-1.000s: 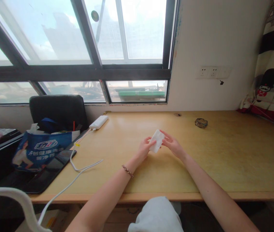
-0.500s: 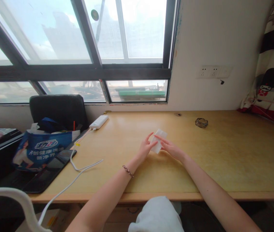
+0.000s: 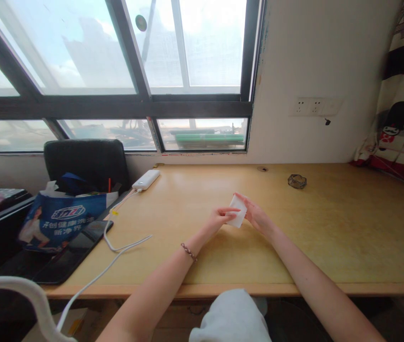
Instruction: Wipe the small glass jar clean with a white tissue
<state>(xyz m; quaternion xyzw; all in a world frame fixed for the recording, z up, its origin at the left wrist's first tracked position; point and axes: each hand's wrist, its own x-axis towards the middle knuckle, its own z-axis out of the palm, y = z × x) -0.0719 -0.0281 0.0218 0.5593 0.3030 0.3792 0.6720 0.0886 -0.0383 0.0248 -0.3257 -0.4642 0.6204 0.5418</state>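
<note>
A small white translucent rectangular piece (image 3: 236, 212) is held between both hands above the middle of the wooden table (image 3: 337, 228). My right hand (image 3: 257, 217) grips its right side, with the fingers reaching to its top edge. My left hand (image 3: 220, 219), with a braided bracelet on the wrist, is at its left side, fingers laid across its face and pressed on it. The fingertips behind the piece are hidden.
A white power strip (image 3: 147, 180) with a white cable lies at the table's back left, and a dark coiled band (image 3: 297, 181) at the back right. A black tablet (image 3: 77, 251) and a blue bag (image 3: 61, 218) are at the left.
The white piece has shifted slightly right. My right fingers have moved up to its top edge, and my left fingers now lie across its face.
</note>
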